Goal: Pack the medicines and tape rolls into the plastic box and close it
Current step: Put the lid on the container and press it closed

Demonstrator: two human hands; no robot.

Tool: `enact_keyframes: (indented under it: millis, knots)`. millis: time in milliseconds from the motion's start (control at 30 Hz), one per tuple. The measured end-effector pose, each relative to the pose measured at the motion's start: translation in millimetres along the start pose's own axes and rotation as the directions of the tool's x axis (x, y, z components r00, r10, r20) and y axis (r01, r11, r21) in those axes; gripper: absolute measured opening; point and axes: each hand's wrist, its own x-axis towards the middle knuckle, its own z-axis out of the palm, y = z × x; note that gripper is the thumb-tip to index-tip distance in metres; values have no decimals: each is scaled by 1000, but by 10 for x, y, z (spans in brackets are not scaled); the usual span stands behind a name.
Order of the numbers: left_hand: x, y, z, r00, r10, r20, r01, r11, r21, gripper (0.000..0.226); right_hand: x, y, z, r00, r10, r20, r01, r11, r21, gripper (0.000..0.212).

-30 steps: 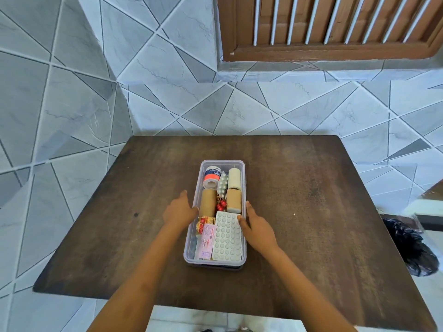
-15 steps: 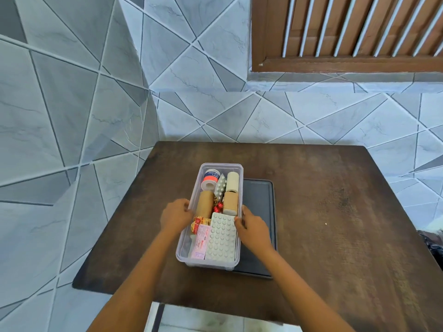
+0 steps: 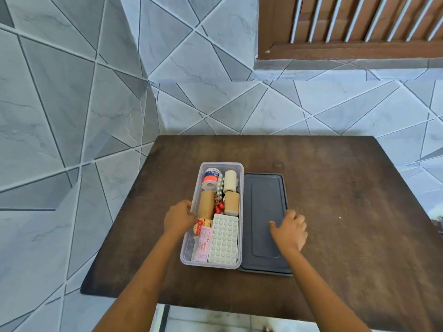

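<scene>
My left hand (image 3: 178, 220) sits left of centre in the frame, fingers curled against the left wall of the clear plastic box (image 3: 189, 238), gripping its rim. My right hand (image 3: 288, 230) lies flat, fingers spread, on the dark grey lid (image 3: 263, 212), which rests on the brown table (image 3: 347, 200) touching the box's right side.

The box stands open near the middle of the frame, and it is full. At its far end a white tape roll with an orange and blue label (image 3: 211, 179) lies beside a plain white roll (image 3: 230, 182). Below them sit two tan rolls, a longer one (image 3: 206, 204) on the left and a shorter one (image 3: 231, 203) on the right, with a silver blister strip (image 3: 220, 184) and a red blister pack (image 3: 219, 208) wedged between. In the near end a large white blister sheet (image 3: 224, 238) lies along the right wall, a pink packet (image 3: 203, 244) beside it, and a red and yellow packet (image 3: 202, 225) just above that.

Grey tiled walls (image 3: 96, 104) fill the upper left, a brown slatted shutter (image 3: 359, 20) the upper right.
</scene>
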Motion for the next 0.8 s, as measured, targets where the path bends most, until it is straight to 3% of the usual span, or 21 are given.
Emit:
enact_keyframes:
  millis: [100,333,533,633,800]
  knots:
    - [28,109,65,999,34,26,-34,999,-3,25,90,123,-84,981,188,45,-190,980,51,66]
    - [16,261,160,996,77,54,-77,997,3,27,300,349,-269,937,290,197,-334,908,252,75]
    - [-77,537,303,987,134,87,-132,991,-31,18,358,352,-666,990,142,16,-130,854,503,24]
    - [-172,724,409,979,160,129,-154,987,-53,9,340,276,-895,993,50,-105,4,887,463,16]
    - [-324,936,611,973,179,145,-167,982,-90,20,184,237,-1185,971,-9,-238,100,923,371,8]
